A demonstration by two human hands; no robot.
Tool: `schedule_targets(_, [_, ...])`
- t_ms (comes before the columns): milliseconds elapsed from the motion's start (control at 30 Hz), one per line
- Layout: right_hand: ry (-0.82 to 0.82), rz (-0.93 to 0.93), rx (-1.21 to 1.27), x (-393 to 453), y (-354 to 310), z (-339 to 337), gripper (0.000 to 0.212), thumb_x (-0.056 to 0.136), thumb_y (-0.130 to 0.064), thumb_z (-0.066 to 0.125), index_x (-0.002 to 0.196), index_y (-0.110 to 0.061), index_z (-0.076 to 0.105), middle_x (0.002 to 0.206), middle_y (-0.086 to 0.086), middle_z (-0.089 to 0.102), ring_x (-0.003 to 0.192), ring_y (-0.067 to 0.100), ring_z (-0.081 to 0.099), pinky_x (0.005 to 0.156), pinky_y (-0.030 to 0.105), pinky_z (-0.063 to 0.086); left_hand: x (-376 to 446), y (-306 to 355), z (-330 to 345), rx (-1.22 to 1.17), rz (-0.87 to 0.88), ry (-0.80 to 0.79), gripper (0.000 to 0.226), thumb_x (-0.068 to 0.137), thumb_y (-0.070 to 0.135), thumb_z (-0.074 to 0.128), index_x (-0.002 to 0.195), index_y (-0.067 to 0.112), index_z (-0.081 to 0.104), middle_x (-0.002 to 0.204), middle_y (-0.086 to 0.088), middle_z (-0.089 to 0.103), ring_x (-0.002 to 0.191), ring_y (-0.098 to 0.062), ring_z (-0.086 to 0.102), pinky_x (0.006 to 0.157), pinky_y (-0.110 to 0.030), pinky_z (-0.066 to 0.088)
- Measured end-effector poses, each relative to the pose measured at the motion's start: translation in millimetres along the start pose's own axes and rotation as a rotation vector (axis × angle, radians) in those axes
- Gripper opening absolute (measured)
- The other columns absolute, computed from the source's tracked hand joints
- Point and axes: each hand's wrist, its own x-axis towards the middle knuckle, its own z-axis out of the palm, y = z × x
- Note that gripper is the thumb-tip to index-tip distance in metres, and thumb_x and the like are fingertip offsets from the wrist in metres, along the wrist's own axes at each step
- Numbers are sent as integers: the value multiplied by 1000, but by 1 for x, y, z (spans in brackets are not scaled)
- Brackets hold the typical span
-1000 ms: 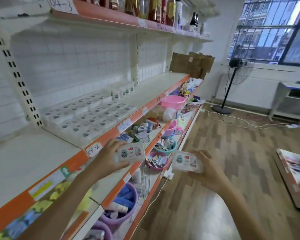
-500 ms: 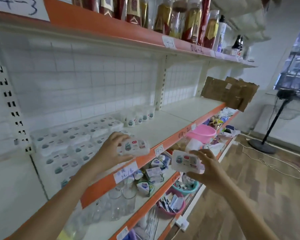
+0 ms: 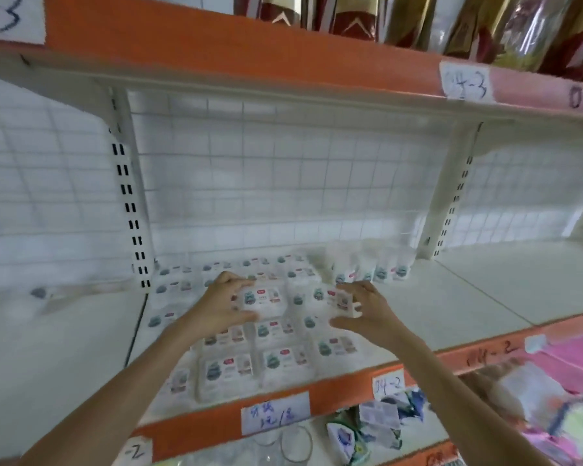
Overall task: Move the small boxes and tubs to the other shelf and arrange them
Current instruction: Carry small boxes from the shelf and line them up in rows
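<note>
My left hand [image 3: 221, 302] grips a small white box [image 3: 265, 299] with a green and red label, held just above the laid-out rows. My right hand [image 3: 367, 311] grips a second matching box [image 3: 330, 297] right beside it. Both boxes hover over several flat white boxes [image 3: 229, 369] arranged in rows on the white shelf [image 3: 451, 297]. At the back of the shelf stands a row of small white tubs [image 3: 374, 267].
An orange shelf edge [image 3: 344, 386] with paper labels runs below the boxes. The shelf above carries bottles [image 3: 350, 15]. Below sit glass cups [image 3: 295, 443], small packets [image 3: 371, 428] and a pink basin [image 3: 566, 358]. Bare shelf lies to the right and left of the rows.
Both hands have carried their boxes in over the shelf and brought them together above the rows. The camera has moved closer and turned to face the shelf.
</note>
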Motion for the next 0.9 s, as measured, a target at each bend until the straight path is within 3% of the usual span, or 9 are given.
schedule_targets(133, [-142, -88, 77, 49, 18, 6, 71, 72, -21, 78, 134, -16, 43, 119, -4, 37, 111, 12, 43, 91, 17, 34, 7, 5, 14, 21, -104, 9, 68, 79, 36, 70, 137, 20, 40, 117, 8, 34, 114, -8, 38, 93, -16, 32])
schedule_targets(267, [-240, -175, 158, 77, 37, 15, 64, 73, -19, 76, 129, -21, 44, 123, -3, 38, 116, 13, 41, 96, 22, 36, 8, 12, 28, 56, -193, 82, 63, 81, 30, 69, 136, 18, 41, 118, 10, 33, 114, -5, 37, 100, -19, 33])
schedule_targets(400, [-237, -251, 258, 87, 50, 24, 48, 71, -11, 77, 108, -27, 51, 116, -3, 41, 117, 15, 35, 103, 29, 34, 4, 17, 39, 37, -287, 213, 58, 80, 28, 71, 131, 17, 45, 120, 8, 34, 114, -5, 40, 101, -21, 36])
schedule_targets(500, [-268, -246, 362, 92, 54, 27, 46, 70, -9, 77, 106, -22, 53, 114, -7, 49, 111, 14, 45, 93, 23, 38, 3, 24, 46, -55, -353, 281, 56, 81, 26, 70, 131, 17, 47, 124, 4, 43, 112, -10, 49, 96, -22, 41])
schedule_targets(633, [-268, -225, 438, 96, 56, 33, 45, 68, -9, 79, 102, -24, 55, 117, 1, 55, 106, 14, 55, 94, 29, 44, 1, 28, 54, -58, -374, 356, 54, 83, 20, 68, 132, 14, 46, 121, 3, 43, 110, -7, 48, 86, -8, 36])
schedule_targets(800, [-275, -200, 486, 97, 53, 36, 47, 65, -8, 80, 102, -24, 57, 120, 2, 52, 107, 15, 55, 96, 29, 45, 0, 26, 58, -46, -384, 412, 53, 82, 19, 68, 131, 12, 48, 126, -4, 47, 116, -17, 50, 101, -31, 41])
schedule_targets(900, [-264, -194, 436, 97, 51, 34, 47, 65, -8, 80, 105, -21, 58, 120, 2, 49, 107, 14, 51, 94, 23, 41, 3, 27, 60, -28, -381, 449, 51, 81, 16, 69, 128, 10, 51, 122, -5, 48, 110, -15, 51, 97, -25, 41])
